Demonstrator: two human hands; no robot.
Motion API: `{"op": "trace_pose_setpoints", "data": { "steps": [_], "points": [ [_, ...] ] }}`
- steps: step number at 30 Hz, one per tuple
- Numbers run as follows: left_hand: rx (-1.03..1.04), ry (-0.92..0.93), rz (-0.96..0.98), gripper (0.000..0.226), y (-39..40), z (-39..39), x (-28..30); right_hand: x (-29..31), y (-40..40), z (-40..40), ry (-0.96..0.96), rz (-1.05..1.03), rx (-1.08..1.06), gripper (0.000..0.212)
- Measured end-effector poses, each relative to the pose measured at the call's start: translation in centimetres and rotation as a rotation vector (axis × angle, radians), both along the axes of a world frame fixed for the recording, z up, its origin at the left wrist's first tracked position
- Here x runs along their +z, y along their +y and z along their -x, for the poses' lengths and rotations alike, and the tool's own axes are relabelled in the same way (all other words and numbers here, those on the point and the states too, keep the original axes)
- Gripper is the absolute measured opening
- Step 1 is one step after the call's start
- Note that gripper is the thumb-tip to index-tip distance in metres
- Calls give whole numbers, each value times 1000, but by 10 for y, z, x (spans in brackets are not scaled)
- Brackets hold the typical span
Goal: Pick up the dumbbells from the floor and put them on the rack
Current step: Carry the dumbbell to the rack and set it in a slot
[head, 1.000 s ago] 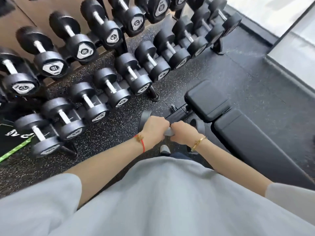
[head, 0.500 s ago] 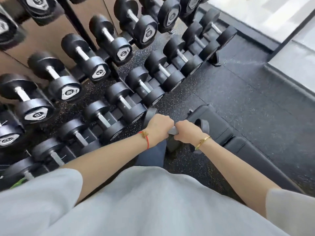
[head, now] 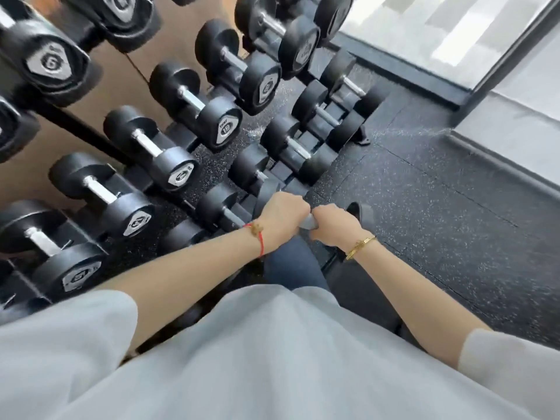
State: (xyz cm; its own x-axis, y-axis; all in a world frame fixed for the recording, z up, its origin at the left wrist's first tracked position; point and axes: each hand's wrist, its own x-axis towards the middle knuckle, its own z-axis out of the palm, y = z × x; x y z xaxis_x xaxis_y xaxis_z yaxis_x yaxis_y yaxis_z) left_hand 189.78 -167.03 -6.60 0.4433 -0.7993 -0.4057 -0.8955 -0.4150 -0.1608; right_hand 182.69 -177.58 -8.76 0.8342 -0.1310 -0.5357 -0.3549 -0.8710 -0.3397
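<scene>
Both hands grip the silver handle of one black dumbbell (head: 360, 212), held in the air in front of my body. My left hand (head: 281, 215) wraps the handle's left part, with a red string on the wrist. My right hand (head: 333, 227) wraps the right part, with a gold bracelet on the wrist. One head of the dumbbell shows right of my right hand; the other head is partly seen behind my left hand. The rack (head: 91, 137) with several black dumbbells in tiers stands to the left, its bottom row just beyond my hands.
Speckled black rubber floor (head: 439, 207) spreads to the right. A raised grey ledge (head: 500, 165) and a bright window run along the far right. A dark bench edge (head: 363, 298) lies under my right forearm. My grey shirt fills the bottom.
The dumbbell has stayed in both hands while I moved closer to the rack. The rack now looms larger on the left, and the bench has slipped almost out of view.
</scene>
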Motion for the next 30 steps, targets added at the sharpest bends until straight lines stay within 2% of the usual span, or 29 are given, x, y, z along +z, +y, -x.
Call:
{"op": "trace_pose_setpoints", "data": {
  "steps": [2, 10, 15, 18, 23, 30],
  "points": [
    [-52, -23, -17, 19, -26, -23, 8, 7, -22, -19, -24, 6, -33, 7],
    [-128, -46, 3, 17, -130, -96, 31, 27, -124, -88, -12, 33, -69, 11],
    [-96, -31, -2, 19, -221, -139, 22, 17, -217, -136, 39, 64, -4, 18],
    [-56, -39, 7, 19, -289, -166, 8, 3, -289, -167, 38, 77, 46, 11],
    [19, -27, 16, 21, -398, -194, 10, 7, -402, -202, 0, 119, 133, 17],
    [69, -27, 2, 21, -489, -221, 32, 25, -494, -234, -2, 109, 173, 20]
  ]
}}
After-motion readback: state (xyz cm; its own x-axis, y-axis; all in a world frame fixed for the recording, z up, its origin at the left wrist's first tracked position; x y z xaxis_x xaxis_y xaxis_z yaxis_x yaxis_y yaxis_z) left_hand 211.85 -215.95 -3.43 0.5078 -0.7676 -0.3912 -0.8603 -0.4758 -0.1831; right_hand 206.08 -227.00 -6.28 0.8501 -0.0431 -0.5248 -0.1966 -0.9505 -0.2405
